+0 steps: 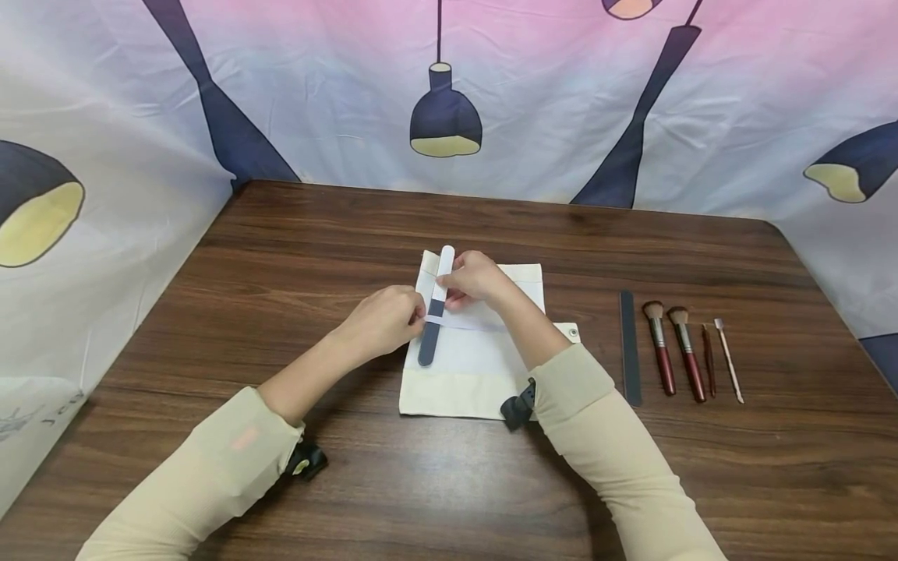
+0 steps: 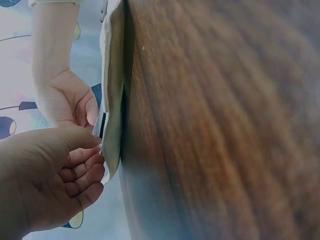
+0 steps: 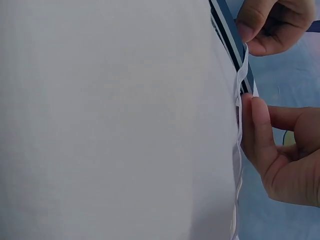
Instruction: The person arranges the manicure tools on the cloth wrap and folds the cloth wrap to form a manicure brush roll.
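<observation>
A long nail file [image 1: 430, 343], white at its far end and dark grey at the near end, lies over a cream cloth pouch [image 1: 456, 393]. Its middle passes beneath a white elastic band [image 1: 466, 322] that runs across the cloth. My right hand [image 1: 471, 279] holds the file by its white part, thumb and fingers at its right side. At the band's left end, my left hand [image 1: 386, 319] pinches the elastic, its fingers curled. In the right wrist view, the left hand [image 3: 275, 25] grips the band [image 3: 243, 70] beside the file, with the right hand [image 3: 287, 150] just below.
Right of the pouch, a dark grey nail file [image 1: 630, 347], two red-handled makeup brushes [image 1: 661, 354], a thin brown stick tool [image 1: 708, 362] and a slim white-tipped tool [image 1: 730, 362] lie in a row on the wooden table [image 1: 316, 234]. A printed cloth [image 1: 337, 93] hangs behind.
</observation>
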`<state>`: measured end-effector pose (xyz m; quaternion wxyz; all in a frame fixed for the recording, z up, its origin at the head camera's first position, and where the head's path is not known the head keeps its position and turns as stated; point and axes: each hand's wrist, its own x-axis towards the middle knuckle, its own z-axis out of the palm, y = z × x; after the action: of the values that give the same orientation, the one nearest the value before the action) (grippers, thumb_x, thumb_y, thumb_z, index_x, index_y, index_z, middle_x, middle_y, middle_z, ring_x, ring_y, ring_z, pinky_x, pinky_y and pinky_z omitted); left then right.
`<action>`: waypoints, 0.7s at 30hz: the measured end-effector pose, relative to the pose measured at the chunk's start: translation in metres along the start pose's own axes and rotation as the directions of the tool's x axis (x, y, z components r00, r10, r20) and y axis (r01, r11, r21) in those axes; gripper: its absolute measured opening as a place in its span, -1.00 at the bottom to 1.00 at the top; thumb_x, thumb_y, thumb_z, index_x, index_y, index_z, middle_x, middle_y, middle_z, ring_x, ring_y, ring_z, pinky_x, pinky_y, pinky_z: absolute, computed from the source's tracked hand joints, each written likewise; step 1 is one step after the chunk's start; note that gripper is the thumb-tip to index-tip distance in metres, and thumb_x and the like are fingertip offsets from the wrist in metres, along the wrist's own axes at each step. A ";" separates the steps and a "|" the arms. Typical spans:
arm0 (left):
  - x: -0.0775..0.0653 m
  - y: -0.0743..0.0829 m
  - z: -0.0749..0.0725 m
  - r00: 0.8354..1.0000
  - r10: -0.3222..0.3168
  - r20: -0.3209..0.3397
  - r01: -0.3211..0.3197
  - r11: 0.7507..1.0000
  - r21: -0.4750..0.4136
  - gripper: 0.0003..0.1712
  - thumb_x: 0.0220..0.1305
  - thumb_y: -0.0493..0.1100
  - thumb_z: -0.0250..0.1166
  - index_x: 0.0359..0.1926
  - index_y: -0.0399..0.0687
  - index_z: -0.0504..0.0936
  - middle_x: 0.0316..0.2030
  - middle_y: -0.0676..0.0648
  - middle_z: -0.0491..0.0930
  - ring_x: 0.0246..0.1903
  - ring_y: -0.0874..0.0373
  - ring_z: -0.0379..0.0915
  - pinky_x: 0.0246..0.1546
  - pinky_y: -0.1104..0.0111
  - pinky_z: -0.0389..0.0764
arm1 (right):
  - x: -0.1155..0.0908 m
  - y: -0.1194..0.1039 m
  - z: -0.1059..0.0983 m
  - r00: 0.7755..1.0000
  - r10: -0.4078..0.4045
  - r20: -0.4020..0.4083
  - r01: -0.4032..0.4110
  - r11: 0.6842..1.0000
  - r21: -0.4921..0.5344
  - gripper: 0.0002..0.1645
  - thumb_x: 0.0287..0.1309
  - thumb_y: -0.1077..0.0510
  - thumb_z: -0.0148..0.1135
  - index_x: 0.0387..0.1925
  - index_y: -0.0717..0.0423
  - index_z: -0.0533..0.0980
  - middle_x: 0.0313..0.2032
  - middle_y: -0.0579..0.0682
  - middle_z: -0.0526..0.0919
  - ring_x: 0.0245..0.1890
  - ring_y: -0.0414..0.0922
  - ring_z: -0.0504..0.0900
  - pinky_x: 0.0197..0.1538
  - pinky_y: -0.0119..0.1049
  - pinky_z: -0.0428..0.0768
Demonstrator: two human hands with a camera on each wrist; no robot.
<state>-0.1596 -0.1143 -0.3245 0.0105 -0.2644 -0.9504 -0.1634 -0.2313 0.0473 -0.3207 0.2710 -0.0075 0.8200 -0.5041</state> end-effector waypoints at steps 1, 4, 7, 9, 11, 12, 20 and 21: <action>0.000 0.000 0.000 1.000 -0.002 0.002 0.002 1.000 0.001 -0.98 0.05 -0.30 0.26 -0.45 -0.19 0.60 -0.48 0.00 0.50 -0.46 0.14 0.41 -0.41 0.28 0.47 | 0.000 0.001 -0.001 1.000 0.000 0.013 0.000 1.000 0.022 -0.76 0.17 0.27 0.16 -0.21 0.36 0.36 -0.53 0.12 0.56 -0.68 -0.20 0.57 -0.51 -0.45 0.54; 0.000 0.000 0.000 1.000 -0.007 0.006 0.007 1.000 0.004 -0.97 0.05 -0.30 0.26 -0.44 -0.20 0.60 -0.46 -0.01 0.52 -0.45 0.13 0.43 -0.39 0.27 0.48 | -0.001 0.003 -0.002 0.999 0.006 0.048 -0.009 0.998 0.065 -0.89 0.19 0.32 0.13 -0.37 0.32 0.39 -0.57 0.11 0.55 -0.68 -0.19 0.57 -0.53 -0.47 0.53; 0.001 0.000 0.001 1.000 -0.007 0.007 0.007 1.000 0.007 -0.96 0.05 -0.31 0.25 -0.44 -0.21 0.61 -0.46 -0.02 0.53 -0.44 0.12 0.43 -0.39 0.27 0.49 | -0.002 0.004 -0.002 0.998 0.009 0.067 -0.014 0.998 0.064 -0.86 0.17 0.32 0.15 -0.46 0.28 0.39 -0.62 0.09 0.54 -0.70 -0.20 0.55 -0.57 -0.48 0.51; 0.001 0.000 0.001 1.000 -0.004 0.009 0.004 1.000 0.008 -0.96 0.06 -0.31 0.24 -0.44 -0.21 0.61 -0.46 -0.02 0.53 -0.44 0.12 0.44 -0.38 0.26 0.49 | -0.004 0.005 -0.001 0.997 0.008 0.082 -0.011 0.999 0.031 -0.83 0.16 0.31 0.16 -0.50 0.26 0.39 -0.66 0.06 0.52 -0.72 -0.21 0.53 -0.58 -0.48 0.50; 0.001 0.000 0.002 1.000 -0.005 0.012 0.005 1.000 0.009 -0.97 0.05 -0.32 0.24 -0.46 -0.20 0.60 -0.47 -0.02 0.52 -0.44 0.12 0.43 -0.38 0.26 0.49 | -0.005 0.007 -0.001 0.995 0.007 0.101 -0.005 1.000 -0.016 -0.79 0.15 0.31 0.18 -0.55 0.24 0.38 -0.68 0.04 0.49 -0.73 -0.22 0.50 -0.60 -0.48 0.48; 0.001 0.000 0.002 1.000 -0.007 0.016 0.007 1.000 0.009 -0.97 0.05 -0.32 0.24 -0.47 -0.19 0.60 -0.47 -0.02 0.52 -0.45 0.12 0.43 -0.39 0.26 0.49 | -0.005 0.007 -0.001 0.994 0.005 0.111 -0.001 0.999 -0.039 -0.77 0.14 0.30 0.18 -0.57 0.23 0.37 -0.69 0.03 0.48 -0.73 -0.22 0.48 -0.60 -0.48 0.47; 0.002 -0.001 0.002 0.998 -0.010 0.061 0.009 1.000 0.013 -0.93 0.06 -0.36 0.22 -0.49 -0.17 0.60 -0.49 0.00 0.51 -0.48 0.16 0.41 -0.43 0.29 0.48 | -0.003 0.007 0.004 0.997 0.001 0.078 0.017 0.973 -0.228 -0.80 0.07 0.26 0.27 -0.53 0.19 0.40 -0.68 0.00 0.47 -0.74 -0.24 0.45 -0.60 -0.47 0.48; 0.002 -0.001 0.002 0.998 -0.009 0.062 0.008 1.000 0.013 -0.93 0.06 -0.36 0.22 -0.49 -0.18 0.60 -0.49 0.00 0.51 -0.49 0.16 0.41 -0.44 0.29 0.48 | -0.003 0.006 0.005 0.998 0.002 0.068 0.015 0.968 -0.252 -0.81 0.07 0.25 0.28 -0.51 0.19 0.41 -0.67 0.00 0.48 -0.73 -0.23 0.46 -0.59 -0.46 0.48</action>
<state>-0.1615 -0.1133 -0.3265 -0.0179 -0.2651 -0.9525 -0.1490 -0.2248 0.0475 -0.3263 0.2937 -0.0616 0.8678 -0.3960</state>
